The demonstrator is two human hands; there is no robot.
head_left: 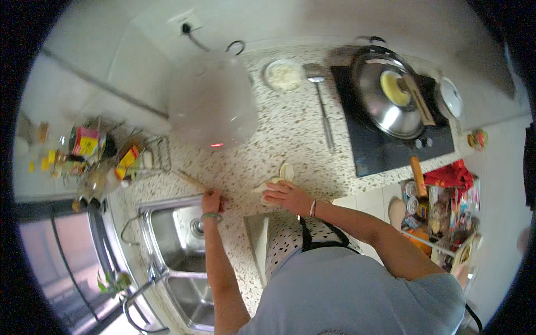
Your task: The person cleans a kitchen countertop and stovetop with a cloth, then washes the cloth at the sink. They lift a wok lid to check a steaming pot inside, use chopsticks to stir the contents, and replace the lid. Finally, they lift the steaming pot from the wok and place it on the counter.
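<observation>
At the counter's front edge, beside the sink, my left hand [212,202] is closed around the near end of a slim wooden stick [191,180]. The stick points away to the far left, and its held end is hidden in the fist. To the right, my right hand [287,196] lies with fingers stretched over pale, flat dough-like pieces [270,185]. One oval piece [287,171] shows just beyond the fingers. What lies beneath the palm is hidden.
A double steel sink [176,237] is at the left, with a rack of bottles and packets [100,159] behind. A grey rounded appliance [212,103], a bowl of white food [283,75] and a spatula [324,111] stand farther back. A lidded wok [385,117] sits on the black cooktop [368,156].
</observation>
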